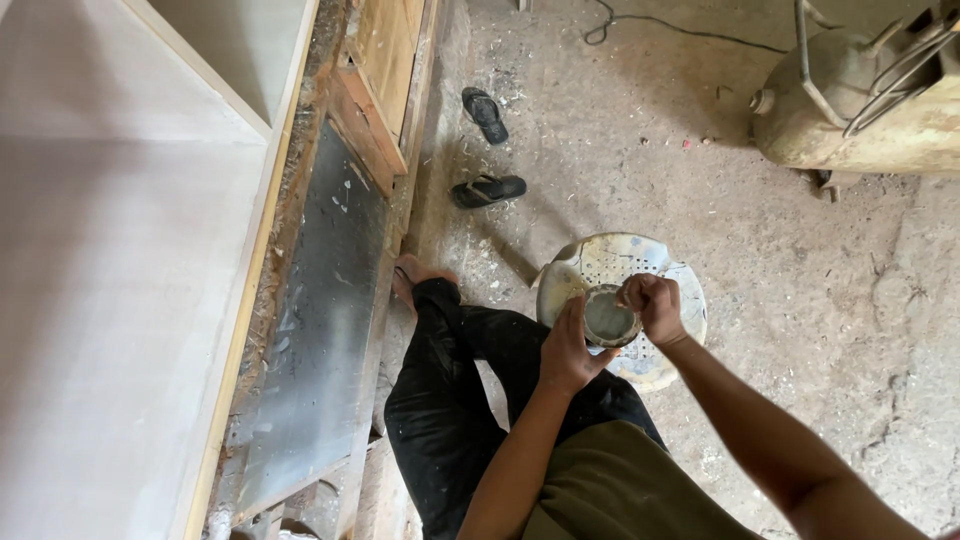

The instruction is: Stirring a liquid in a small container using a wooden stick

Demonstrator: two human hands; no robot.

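Head view: left hand [566,350] cups the small round tin [609,318], fingers wrapped on its side, over the perforated metal stool [672,280]. Right hand [655,305] is fisted at the rim. Tin looks open, grey paste inside, apparently untouched.

Bare arms, dark work clothes

Both forearms are bare to the elbow, with no sleeves, gloves, rings or watch on the left hand [570,350] or right hand [655,305]. Below the hands: an olive-green top, black trousers flecked with pale dust. One foot, left of the hands, is bare.
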